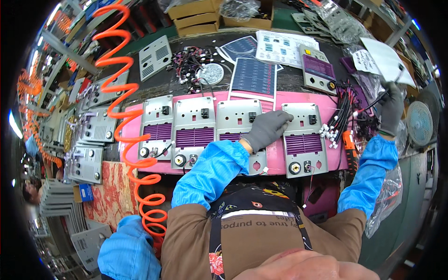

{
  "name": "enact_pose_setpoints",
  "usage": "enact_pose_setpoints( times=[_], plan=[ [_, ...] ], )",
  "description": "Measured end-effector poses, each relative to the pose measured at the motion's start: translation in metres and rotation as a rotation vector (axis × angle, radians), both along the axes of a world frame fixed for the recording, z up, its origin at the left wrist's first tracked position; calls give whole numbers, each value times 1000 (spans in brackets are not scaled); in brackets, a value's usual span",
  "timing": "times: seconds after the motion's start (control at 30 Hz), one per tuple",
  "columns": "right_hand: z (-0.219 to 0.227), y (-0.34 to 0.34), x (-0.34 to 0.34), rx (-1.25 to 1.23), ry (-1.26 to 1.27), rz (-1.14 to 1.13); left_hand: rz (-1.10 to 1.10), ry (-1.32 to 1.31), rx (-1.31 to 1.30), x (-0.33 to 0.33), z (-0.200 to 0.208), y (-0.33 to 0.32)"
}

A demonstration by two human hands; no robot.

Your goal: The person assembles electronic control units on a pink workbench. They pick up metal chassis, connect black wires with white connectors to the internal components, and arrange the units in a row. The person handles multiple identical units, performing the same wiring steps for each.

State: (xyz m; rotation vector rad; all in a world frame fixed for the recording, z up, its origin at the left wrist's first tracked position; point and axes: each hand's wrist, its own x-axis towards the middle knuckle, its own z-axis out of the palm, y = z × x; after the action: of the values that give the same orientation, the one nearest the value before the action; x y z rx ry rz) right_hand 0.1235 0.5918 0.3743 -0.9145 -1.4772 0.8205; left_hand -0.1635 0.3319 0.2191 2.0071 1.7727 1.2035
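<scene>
My left hand point(268, 130), in a grey glove, lies across the panels with its fingers stretched out. Its fingertips rest by the upper left corner of the rightmost grey panel point(304, 126), which has a purple grille, a black switch and a brass fitting. Beneath that hand is a similar panel point(228, 109), partly covered. Two more such panels, a middle one point(193, 119) and a left one point(156, 112), stand in the same row. Raised at the right, my gloved right hand point(391, 109) is closed on a black cable point(371, 105) above a bundle of black wires point(343, 109) with white connectors.
A pink mat point(333, 105) lies under the panels. An orange-and-black tool point(350, 147) is at its right end. Farther back are a wire heap point(189, 65), a round dish point(211, 73), printed sheets point(254, 77) and another panel point(319, 70). An orange coiled hose point(123, 88) hangs at left.
</scene>
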Motion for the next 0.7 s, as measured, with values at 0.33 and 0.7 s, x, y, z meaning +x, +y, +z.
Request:
enact_pose_setpoints(
  times=[0.33,0.7],
  plan=[
    [-147,4,-4,-58,-887,-284,-15,12,-35,1,4,3],
    [-153,-18,-27,-96,-1000,-408,151,-45,-80,7,66,99]
  ],
)
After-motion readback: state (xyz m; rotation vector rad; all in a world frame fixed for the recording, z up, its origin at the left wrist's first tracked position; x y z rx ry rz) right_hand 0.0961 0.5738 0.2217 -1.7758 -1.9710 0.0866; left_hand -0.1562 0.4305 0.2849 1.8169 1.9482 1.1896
